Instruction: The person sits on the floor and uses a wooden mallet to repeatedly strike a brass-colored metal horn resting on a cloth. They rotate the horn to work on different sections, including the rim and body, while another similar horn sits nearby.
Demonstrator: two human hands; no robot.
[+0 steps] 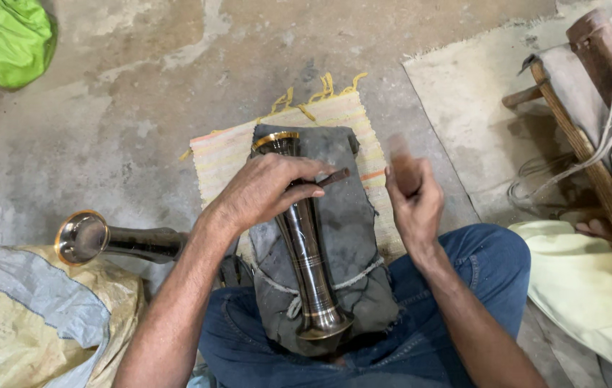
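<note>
Concrete floor (pixel 140 86), stained and patchy, under everything; pale mat (pixel 464 108) lies beyond and to the right of the right-hand fingers. Sack (pixel 25 316), grey and yellow, well to the left of the left fingers. Person seated cross-legged, blue jeans (pixel 478 266) below both hands. Another person's pale yellow garment (pixel 586 287) at far right, beside a wooden frame (pixel 586 158) with cord. Green cloth (pixel 4 36) in the far upper-left corner.

Striped fringed rug (pixel 219 154) beyond the left fingers. Dark grey cushion pad (pixel 352 223), tied with cord, lies on the rug and lap, directly under the fingers.

Tall dark metal vase (pixel 306 251) with gold rim lies lengthwise on the pad, foot toward the person, neck passing beneath the left fingers. A second vase (pixel 104 241) lies to the left, mouth outward, resting by the sack.

Left hand (pixel 266 190) curled over the vase neck, fingers closed round a thin dark punch tool (pixel 331 177) whose end sticks out past the fingertips toward the right hand.

Right hand (pixel 413 201) raised just right of the tool, fist closed on a blurred mallet (pixel 401 162); grip detail unclear
</note>
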